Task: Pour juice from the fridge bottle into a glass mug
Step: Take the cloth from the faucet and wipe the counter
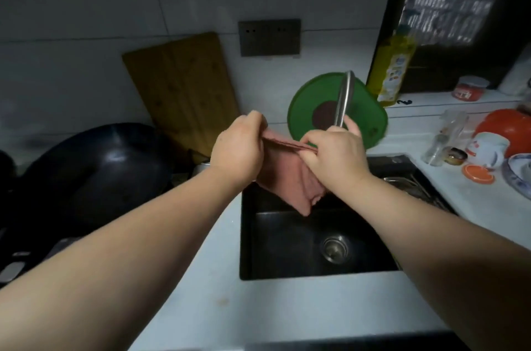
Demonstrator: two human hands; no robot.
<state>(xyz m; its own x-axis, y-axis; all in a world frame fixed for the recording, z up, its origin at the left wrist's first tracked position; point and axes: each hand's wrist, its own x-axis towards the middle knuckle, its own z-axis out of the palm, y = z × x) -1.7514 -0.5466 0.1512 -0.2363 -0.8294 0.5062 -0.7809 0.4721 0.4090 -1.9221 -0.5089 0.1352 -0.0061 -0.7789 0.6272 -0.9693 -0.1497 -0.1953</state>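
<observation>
Oddly, nothing of the pouring shows yet: no fridge and no juice bottle are in view, so the fetching and the pour both look still to come. The only likely mug is a clear glass vessel (448,132) at three o'clock on the counter (201,279), though blur keeps me from telling whether it has a handle.

Largest first: the pale counter, smooth and lightly speckled, wraps a black rectangular sink (287,250) with a round steel drain. At nine o'clock sits a dark, glossy wok (94,172). A wooden board (184,92), matt and honey-coloured, leans on the tiled wall at eleven o'clock. A green plastic lid (304,109), round with a dark centre, stands behind a curved steel tap (344,98) at one o'clock. A yellow bottle (390,69) of what looks like cleaner or oil stands beyond it.

At centre, a pink cloth (287,181), soft and folded, hangs over the sink. The left hand (238,146) is closed on its upper edge; the right hand (336,152) pinches the other end, fingers curled tight.
</observation>
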